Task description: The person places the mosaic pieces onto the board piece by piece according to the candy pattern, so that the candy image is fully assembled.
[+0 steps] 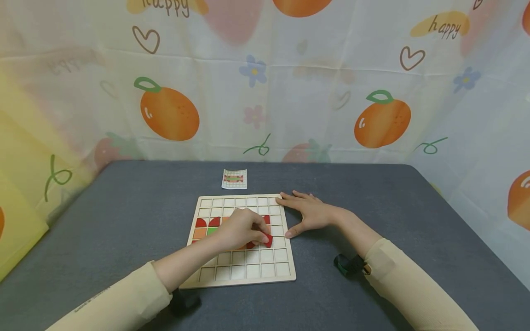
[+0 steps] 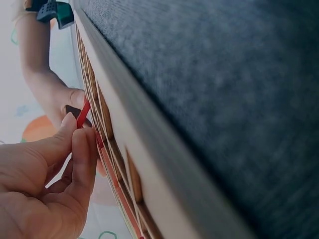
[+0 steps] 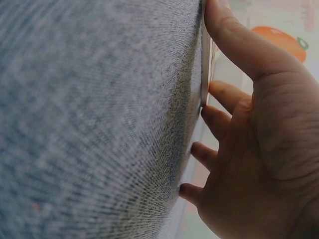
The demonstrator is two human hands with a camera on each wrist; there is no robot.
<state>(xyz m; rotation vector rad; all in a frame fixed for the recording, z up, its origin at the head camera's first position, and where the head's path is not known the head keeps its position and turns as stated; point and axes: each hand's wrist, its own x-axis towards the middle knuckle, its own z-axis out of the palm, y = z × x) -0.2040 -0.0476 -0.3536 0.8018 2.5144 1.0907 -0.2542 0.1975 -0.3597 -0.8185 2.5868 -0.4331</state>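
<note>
Between thumb and fingers my left hand (image 1: 244, 231) pinches a red tile (image 1: 268, 240), held tilted at a square of the wooden grid board (image 1: 288, 271). The left wrist view shows the same red tile (image 2: 83, 114) edge-on at the fingertips, close to the board's face. Red, orange and green tiles lie in the board's middle rows, among them a red tile (image 1: 201, 223) and a green tile (image 1: 212, 231); my left hand hides several others. My right hand (image 1: 308, 212) is spread at the board's right edge, thumb and fingertips touching the rim.
Behind the board lies a small printed card (image 1: 234, 179) showing a coloured grid pattern. The dark grey table (image 1: 136, 207) runs back to a hanging fruit-print cloth (image 1: 298, 92). A dark band (image 1: 349, 265) is at my right wrist.
</note>
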